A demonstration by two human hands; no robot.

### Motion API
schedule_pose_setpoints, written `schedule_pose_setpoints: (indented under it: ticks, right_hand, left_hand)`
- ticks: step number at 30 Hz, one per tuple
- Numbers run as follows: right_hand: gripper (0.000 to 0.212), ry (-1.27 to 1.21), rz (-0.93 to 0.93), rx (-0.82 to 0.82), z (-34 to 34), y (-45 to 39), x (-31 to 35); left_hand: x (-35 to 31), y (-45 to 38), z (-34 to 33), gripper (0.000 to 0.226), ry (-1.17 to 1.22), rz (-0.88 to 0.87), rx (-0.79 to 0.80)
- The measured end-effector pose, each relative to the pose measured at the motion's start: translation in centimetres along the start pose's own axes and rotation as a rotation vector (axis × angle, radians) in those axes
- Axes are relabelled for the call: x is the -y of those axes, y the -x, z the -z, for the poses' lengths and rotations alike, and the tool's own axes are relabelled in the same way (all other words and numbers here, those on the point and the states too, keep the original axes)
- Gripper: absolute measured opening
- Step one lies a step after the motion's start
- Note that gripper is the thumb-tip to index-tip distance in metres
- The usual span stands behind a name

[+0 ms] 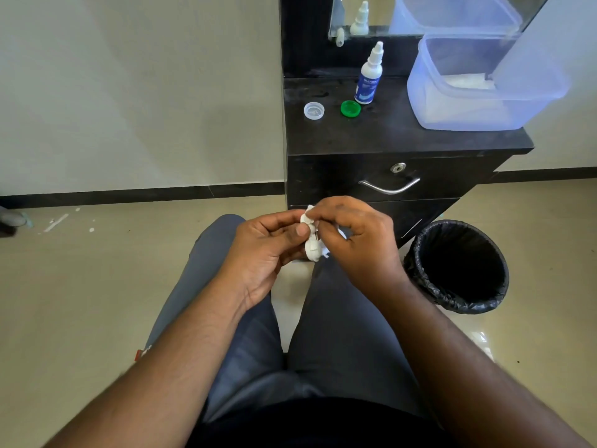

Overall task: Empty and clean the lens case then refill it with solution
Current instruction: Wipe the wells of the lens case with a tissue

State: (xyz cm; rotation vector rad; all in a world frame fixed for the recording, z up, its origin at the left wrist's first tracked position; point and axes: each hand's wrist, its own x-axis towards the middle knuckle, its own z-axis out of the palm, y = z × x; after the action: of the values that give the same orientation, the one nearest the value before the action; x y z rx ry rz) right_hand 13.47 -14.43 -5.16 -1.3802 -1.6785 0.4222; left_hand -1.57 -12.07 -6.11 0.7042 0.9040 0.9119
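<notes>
A white lens case (312, 244) is held above my lap, gripped by my left hand (262, 253) with the thumb across its middle. My right hand (355, 239) pinches a bit of white tissue (309, 211) against the case's upper well. Both caps are off and lie on the black cabinet top (387, 134): a clear white cap (314, 110) and a green cap (350, 108). Beside the green cap stands the solution bottle (369, 79), white with a blue label, upright and capped.
A translucent plastic box (478, 88) holding white tissues sits at the cabinet's right. A black-lined waste bin (457, 266) stands on the floor to the right of my knees. The cabinet drawer with a metal handle (389, 186) is closed.
</notes>
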Motion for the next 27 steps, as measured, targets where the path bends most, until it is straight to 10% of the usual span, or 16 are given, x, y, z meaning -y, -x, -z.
schedule_pose_setpoints:
  ticks: [27]
  right_hand:
    - [0.017, -0.032, 0.027, -0.011, -1.0, -0.4, 0.3]
  left_hand:
    - [0.1, -0.2, 0.9, 0.030, 0.038, -0.065, -0.014]
